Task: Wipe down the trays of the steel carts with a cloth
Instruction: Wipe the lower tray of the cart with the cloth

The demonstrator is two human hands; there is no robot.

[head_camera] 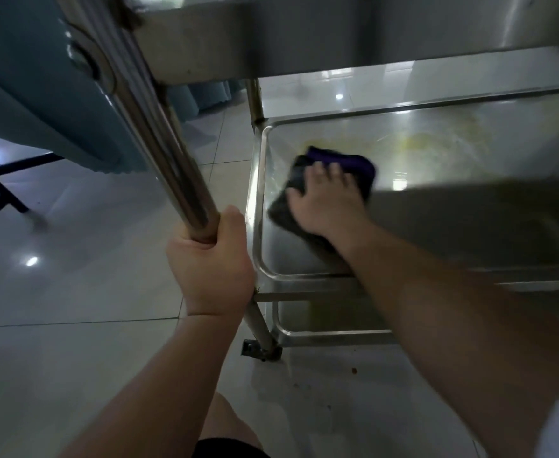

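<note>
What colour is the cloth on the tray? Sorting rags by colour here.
Purple and black, in the head view: the cloth lies under the right hand.

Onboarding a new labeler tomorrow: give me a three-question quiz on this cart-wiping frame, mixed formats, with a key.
1. True or false: the left hand grips the cart's upright steel post.
2. Multiple choice: where is the dark cloth?
A. on the floor
B. under the right hand on the middle tray
C. draped over the top tray
3. Fill in: yellowish smears show on the tray, on the ____ side of the cloth from the person.

Key
1. True; fingers and thumb wrap the post.
2. B; the right hand's fingers are spread flat, pressing the cloth near the tray's left end.
3. Far; the smears lie beyond the cloth.
</note>
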